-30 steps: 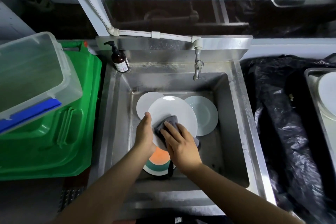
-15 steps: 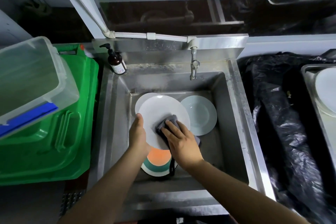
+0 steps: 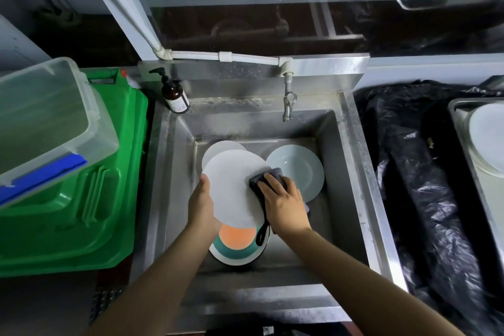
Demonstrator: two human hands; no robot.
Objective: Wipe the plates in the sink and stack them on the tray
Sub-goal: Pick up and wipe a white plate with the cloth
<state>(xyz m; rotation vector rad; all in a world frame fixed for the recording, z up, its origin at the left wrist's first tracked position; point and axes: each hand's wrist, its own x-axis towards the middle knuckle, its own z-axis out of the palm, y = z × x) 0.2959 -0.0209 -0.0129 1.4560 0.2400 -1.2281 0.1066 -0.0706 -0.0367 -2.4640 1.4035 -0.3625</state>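
- The left hand (image 3: 201, 204) is gripping the white plate (image 3: 231, 188) at its left rim, thumb curled over the edge, holding it above the sink (image 3: 351, 172).
- The right hand (image 3: 283, 199) is pressing the grey cloth (image 3: 266, 176) against the plate's right edge, fingers lying together, nearly straight.
- Recommended: keep the rim grip firm and sweep the cloth across the whole face with even pressure.
- The plate is round, so no long axis applies; its face is tilting up toward the camera.
- Three more plates are waiting in the sink; the tray (image 3: 463, 139) is sitting well apart, at right.
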